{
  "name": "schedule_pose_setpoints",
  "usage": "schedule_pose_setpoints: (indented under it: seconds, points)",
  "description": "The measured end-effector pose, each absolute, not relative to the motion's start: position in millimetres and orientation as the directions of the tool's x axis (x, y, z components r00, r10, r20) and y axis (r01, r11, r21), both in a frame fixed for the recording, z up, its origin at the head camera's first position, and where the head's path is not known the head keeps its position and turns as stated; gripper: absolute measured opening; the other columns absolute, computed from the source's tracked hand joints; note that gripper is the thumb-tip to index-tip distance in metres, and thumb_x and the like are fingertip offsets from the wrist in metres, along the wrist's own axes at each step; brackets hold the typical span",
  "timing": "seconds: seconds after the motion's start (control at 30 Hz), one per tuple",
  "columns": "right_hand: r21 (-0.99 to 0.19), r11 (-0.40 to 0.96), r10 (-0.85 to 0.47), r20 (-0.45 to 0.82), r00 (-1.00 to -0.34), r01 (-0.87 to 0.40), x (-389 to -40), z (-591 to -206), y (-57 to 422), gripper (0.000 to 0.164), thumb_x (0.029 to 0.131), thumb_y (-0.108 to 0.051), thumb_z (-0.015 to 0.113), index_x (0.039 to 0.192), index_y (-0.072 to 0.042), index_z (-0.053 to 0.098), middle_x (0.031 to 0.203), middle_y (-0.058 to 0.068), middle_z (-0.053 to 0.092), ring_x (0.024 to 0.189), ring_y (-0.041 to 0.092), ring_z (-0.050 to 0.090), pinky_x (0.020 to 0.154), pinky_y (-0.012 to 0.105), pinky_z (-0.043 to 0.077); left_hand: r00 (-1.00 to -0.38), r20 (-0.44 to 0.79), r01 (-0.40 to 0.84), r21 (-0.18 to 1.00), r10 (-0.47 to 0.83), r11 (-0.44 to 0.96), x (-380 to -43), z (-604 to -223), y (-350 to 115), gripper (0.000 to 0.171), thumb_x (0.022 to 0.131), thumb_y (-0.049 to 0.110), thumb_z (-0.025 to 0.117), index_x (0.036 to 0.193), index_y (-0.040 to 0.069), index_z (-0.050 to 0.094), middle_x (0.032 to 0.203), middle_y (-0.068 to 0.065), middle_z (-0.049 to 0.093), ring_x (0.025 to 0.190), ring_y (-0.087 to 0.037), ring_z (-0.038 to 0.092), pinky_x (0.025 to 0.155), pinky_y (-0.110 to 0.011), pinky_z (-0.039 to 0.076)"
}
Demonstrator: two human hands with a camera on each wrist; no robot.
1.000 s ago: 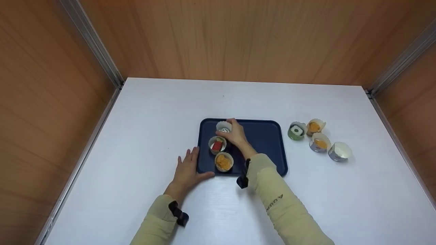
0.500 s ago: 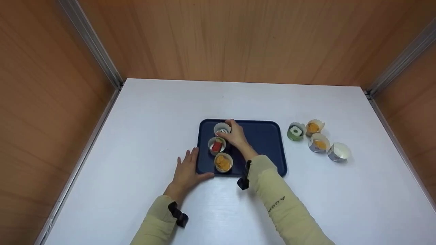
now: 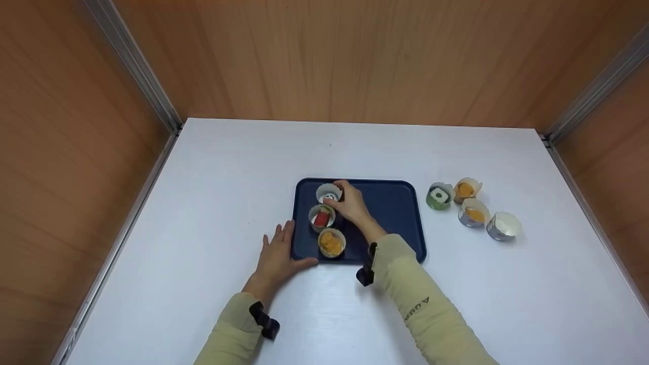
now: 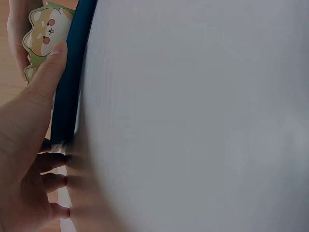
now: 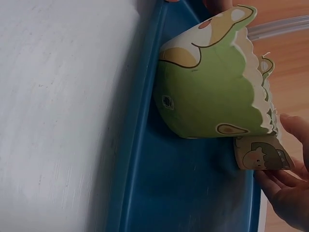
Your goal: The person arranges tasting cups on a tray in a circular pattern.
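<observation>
Three paper baking cups stand in a column on the left side of a dark blue tray (image 3: 393, 208). My right hand (image 3: 353, 207) holds the farthest one, a white-lined cup (image 3: 328, 190) with a black-and-white filling, thumb at its near side and fingers at its far side. The middle cup (image 3: 321, 219) contains something red and green. Nearest me is a cup with an orange filling (image 3: 331, 243), green with a cartoon dog outside (image 4: 50, 31). At the tray's front left corner, my left hand (image 3: 275, 258) rests with fingers spread, its thumb along the front edge.
On the white table (image 3: 228, 187), right of the tray, several more cups stand close together: a green one (image 3: 439, 196), two orange-filled ones (image 3: 466, 189), and a white-filled one (image 3: 504, 226). Wooden panels (image 3: 329, 61) enclose the table at the back and sides.
My right hand has shifted the far cup slightly left and toward me, close behind the middle cup. The left hand has stayed at the tray corner.
</observation>
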State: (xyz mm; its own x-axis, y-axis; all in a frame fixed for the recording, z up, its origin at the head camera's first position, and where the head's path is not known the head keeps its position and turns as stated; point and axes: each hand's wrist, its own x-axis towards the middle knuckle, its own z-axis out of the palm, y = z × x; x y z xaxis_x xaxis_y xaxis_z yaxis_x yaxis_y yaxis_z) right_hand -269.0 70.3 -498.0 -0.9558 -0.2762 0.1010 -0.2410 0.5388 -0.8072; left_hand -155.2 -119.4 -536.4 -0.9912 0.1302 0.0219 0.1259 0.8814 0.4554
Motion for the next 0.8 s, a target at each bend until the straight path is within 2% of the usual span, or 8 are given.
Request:
schedule_pose_setpoints:
  seconds: [0.17,0.33,0.47,0.8]
  points:
    - [-0.817,0.524,-0.284,0.099,-0.954,-0.241,-266.5,-495.2,74.3,0.054,0.082,-0.021,0.065,0.125,0.003,0.044,0.113,0.018,0.053,0.091,0.026,0.055,0.074,0.036,0.046,-0.991,0.007,0.12,0.448,0.131,0.886,-155.1,-535.0,-118.9,0.111,0.062,0.07,0.059,0.141,0.004,0.018,0.14,-0.017,0.028,0.131,-0.031,0.018,0.103,-0.053,0.01]
    - [-0.824,0.513,-0.286,0.1,-0.953,-0.241,-263.2,-490.6,80.7,0.053,0.081,-0.02,0.065,0.125,0.002,0.044,0.118,0.018,0.051,0.105,0.027,0.051,0.083,0.034,0.044,-0.992,-0.001,0.115,0.45,0.13,0.886,-155.0,-535.1,-118.8,0.111,0.062,0.07,0.059,0.142,0.005,0.017,0.141,-0.016,0.027,0.131,-0.03,0.017,0.103,-0.053,0.01]
    - [-0.81,0.516,-0.299,0.136,-0.944,-0.28,-259.9,-486.6,88.0,0.052,0.08,-0.017,0.066,0.123,0.003,0.045,0.117,0.017,0.052,0.108,0.027,0.049,0.089,0.033,0.042,-0.991,-0.007,0.116,0.454,0.134,0.884,-154.5,-535.5,-119.0,0.111,0.062,0.07,0.059,0.142,0.005,0.016,0.141,-0.017,0.026,0.131,-0.03,0.017,0.104,-0.053,0.009]
    - [-0.776,0.544,-0.287,0.184,-0.94,-0.318,-255.3,-480.0,114.4,0.053,0.08,-0.017,0.067,0.123,0.004,0.045,0.117,0.019,0.052,0.109,0.028,0.049,0.088,0.036,0.043,-0.99,-0.006,0.121,0.467,0.14,0.876,-154.7,-535.3,-120.0,0.112,0.062,0.07,0.059,0.142,0.005,0.016,0.141,-0.018,0.027,0.131,-0.03,0.016,0.104,-0.052,0.008]
